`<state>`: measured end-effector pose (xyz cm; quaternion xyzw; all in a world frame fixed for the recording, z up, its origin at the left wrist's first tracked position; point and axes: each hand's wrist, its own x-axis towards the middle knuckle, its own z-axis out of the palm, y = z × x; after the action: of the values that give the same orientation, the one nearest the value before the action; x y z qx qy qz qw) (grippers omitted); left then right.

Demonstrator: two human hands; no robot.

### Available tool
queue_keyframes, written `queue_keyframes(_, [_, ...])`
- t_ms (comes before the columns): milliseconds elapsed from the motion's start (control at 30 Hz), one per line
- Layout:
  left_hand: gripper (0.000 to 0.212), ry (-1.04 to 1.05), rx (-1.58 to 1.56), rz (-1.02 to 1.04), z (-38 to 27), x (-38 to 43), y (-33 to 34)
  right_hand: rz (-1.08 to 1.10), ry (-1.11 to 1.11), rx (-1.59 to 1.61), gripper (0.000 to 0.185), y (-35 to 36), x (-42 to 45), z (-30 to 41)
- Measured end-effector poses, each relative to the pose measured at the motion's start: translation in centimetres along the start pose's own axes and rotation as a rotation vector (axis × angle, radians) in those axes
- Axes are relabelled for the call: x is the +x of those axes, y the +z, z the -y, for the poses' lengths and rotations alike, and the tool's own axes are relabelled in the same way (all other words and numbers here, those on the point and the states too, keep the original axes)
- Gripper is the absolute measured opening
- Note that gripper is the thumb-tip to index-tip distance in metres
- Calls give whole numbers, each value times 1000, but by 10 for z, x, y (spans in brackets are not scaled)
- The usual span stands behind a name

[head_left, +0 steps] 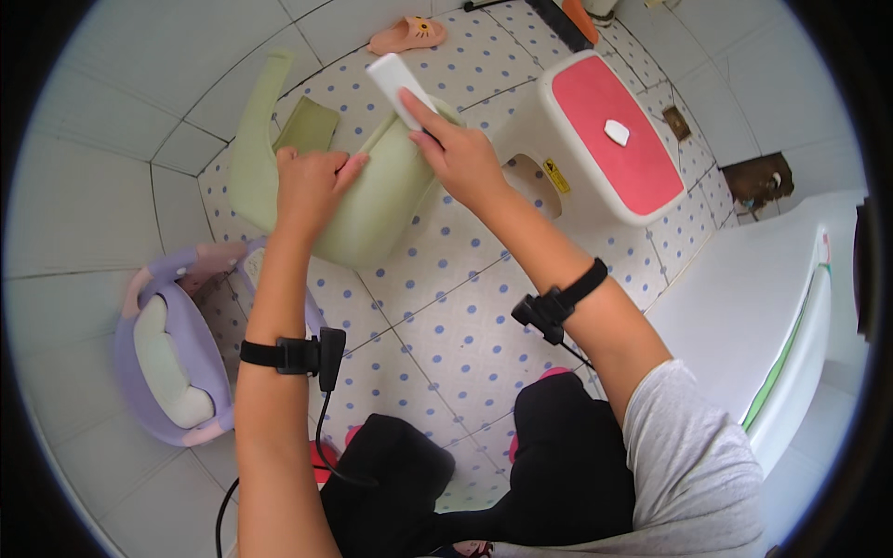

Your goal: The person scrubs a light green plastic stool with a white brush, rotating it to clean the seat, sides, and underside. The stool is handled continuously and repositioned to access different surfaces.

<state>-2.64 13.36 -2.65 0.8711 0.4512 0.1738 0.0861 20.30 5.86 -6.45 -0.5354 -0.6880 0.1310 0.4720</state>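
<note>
My left hand grips the near side of a pale green moulded plastic vessel, fingers curled over its upper edge. A long upright arm of the same green plastic rises on the left, with a darker green panel beside it. In my right hand is a white oblong plastic tool, index finger stretched along its back. The tool is over the vessel's far rim; its underside is hidden, so I cannot tell whether it has bristles or touches the rim.
At right stands a white plastic stool with a pink top, a small white piece on it. A purple child's toilet seat sits left. An orange slipper and a black broom head lie beyond; a white appliance-like body flanks the right.
</note>
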Motion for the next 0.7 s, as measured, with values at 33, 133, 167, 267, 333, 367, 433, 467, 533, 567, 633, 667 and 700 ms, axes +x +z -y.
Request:
queue_keyframes(33, [50, -8, 22, -2, 1, 0, -1, 24, 107, -45, 51, 0, -3, -2])
queue_keyframes(133, [51, -111, 2, -25, 7, -1, -5, -11, 177, -63, 55, -1, -15, -14])
queue_keyframes(167, [51, -146, -15, -92, 10, -2, -6, -26, 167, -31, 56, 0, -22, -17])
queue_keyframes(267, [51, -106, -17, -34, 14, -4, -6, -31, 260, 99, 56, 9, -36, -21])
queue_keyframes(333, [52, -182, -17, -5, 13, -5, -4, -17, 291, 124, 56, 18, -39, -17])
queue_keyframes(367, [52, -196, -26, 4, 11, -4, -2, -13, 252, 95, 56, 22, -38, -14])
queue_keyframes(433, [53, -210, 62, 3, 8, -4, 0, -34, 271, 92, 55, 28, -31, -6])
queue_keyframes(467, [53, -215, 116, 7, 6, -3, 1, -57, 322, 121, 55, 29, -27, -1])
queue_keyframes(533, [53, -241, 82, -20, 4, -3, 2, -73, 396, 186, 54, 28, -17, 7])
queue_keyframes(567, [53, -255, 78, -63, 3, -2, 2, -72, 427, 220, 54, 28, -13, 10])
queue_keyframes(633, [53, -248, 50, -68, 4, -3, 3, -85, 394, 214, 55, 29, -7, 13])
queue_keyframes(667, [53, -229, 38, -65, 5, -4, 2, -102, 321, 174, 56, 30, -7, 13])
queue_keyframes(700, [53, -271, 59, -74, 6, -6, 2, -162, 178, 142, 57, 32, -6, 13])
